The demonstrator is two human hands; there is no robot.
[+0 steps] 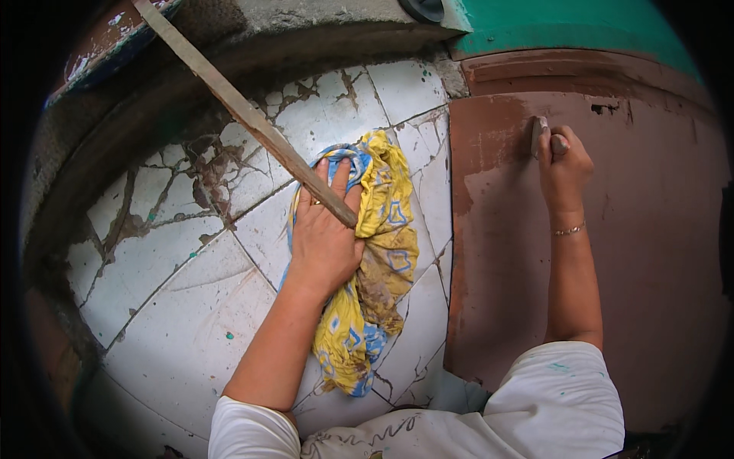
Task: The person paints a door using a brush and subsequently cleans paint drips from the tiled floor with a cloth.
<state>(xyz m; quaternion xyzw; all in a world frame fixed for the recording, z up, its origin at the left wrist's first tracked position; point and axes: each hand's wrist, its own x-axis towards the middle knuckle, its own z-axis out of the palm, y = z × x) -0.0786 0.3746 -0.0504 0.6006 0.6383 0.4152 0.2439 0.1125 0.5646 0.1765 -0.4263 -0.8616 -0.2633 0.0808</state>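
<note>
On the right, my right hand is closed around a paintbrush that it holds against the upper part of a brown panel. The panel has two tones, a redder brown at the upper left and a duller, pinkish brown over most of it. My left hand rests on a crumpled yellow and blue cloth, its fingers stretched out and pressing into it. Crossing over those fingers is the lower end of a wooden stick, which slants up to the far left.
Cracked white tiles lie under the cloth, some broken with gaps. A raised concrete ledge curves along the back. Green painted surface borders the panel at the top. A round dark object sits on the ledge.
</note>
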